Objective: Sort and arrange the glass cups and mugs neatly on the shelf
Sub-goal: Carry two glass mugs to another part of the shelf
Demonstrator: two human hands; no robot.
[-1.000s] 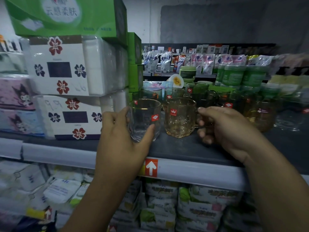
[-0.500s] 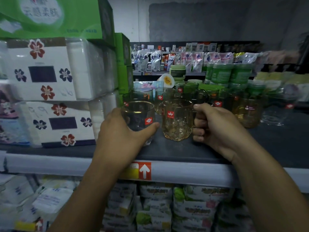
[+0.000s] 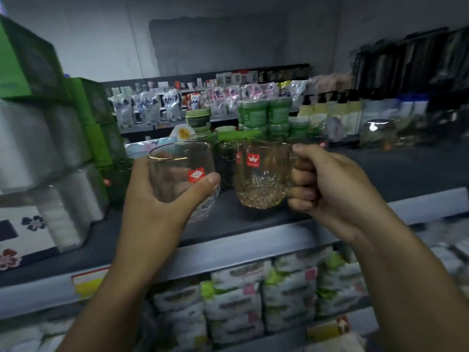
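Left hand: your left hand [image 3: 157,199] grasps the clear glass cup [image 3: 177,171]; the thumb lies across the front, just under the red sticker; the other fingers go round the back and show through the glass.
Clear glass cup: it stands upright in your grasp, with a thin gold line on the rim; it is over the front part of the shelf [image 3: 406,168], left of the middle.
Right hand: your right hand [image 3: 335,189] is closed round the handle of the amber glass mug [image 3: 261,179]; the fingers are curled through the handle and the thumb lies on top.
Amber glass mug: upright; a diamond pattern covers the lower part and a red crown sticker sits near the rim; it is just beside the cup on the right, not touching it; the base is low over the dark shelf board, and you cannot tell if it touches.
Front rail: the grey rail [image 3: 228,255] carries a red and yellow price tag [image 3: 88,280] at the left.
Behind the two: green glasses [image 3: 223,158] stand close behind; green-lidded jars [image 3: 264,113] are stacked further back; pump bottles [image 3: 330,107] are at the right of them.
Left side: wrapped tissue packs [image 3: 38,138] and green boxes [image 3: 96,102] are piled up.
Below: packs in white and green wrapping [image 3: 253,301] fill the lower shelf; they are blurred.
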